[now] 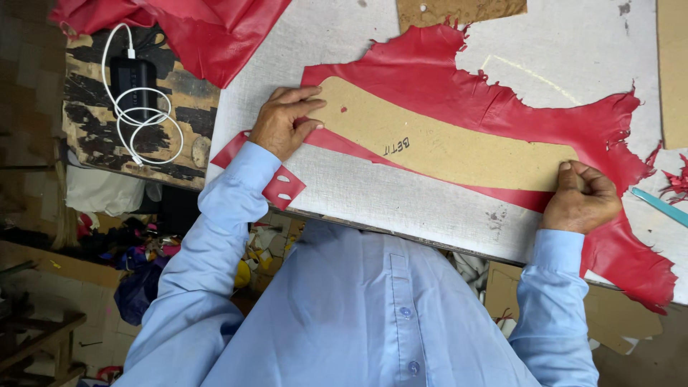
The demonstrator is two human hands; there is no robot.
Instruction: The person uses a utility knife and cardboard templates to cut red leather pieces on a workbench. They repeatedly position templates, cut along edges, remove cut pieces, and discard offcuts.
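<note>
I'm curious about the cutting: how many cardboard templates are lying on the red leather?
1: a long tan cardboard template lies on the red leather, left hand on one end, right hand at the other. Others may be hidden.

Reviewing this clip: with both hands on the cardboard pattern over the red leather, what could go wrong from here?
The cardboard pattern is pinned only at its ends by the left hand and right hand, so its middle might shift on the red leather. The leather overhangs the table edge near the right hand and could drag.
</note>
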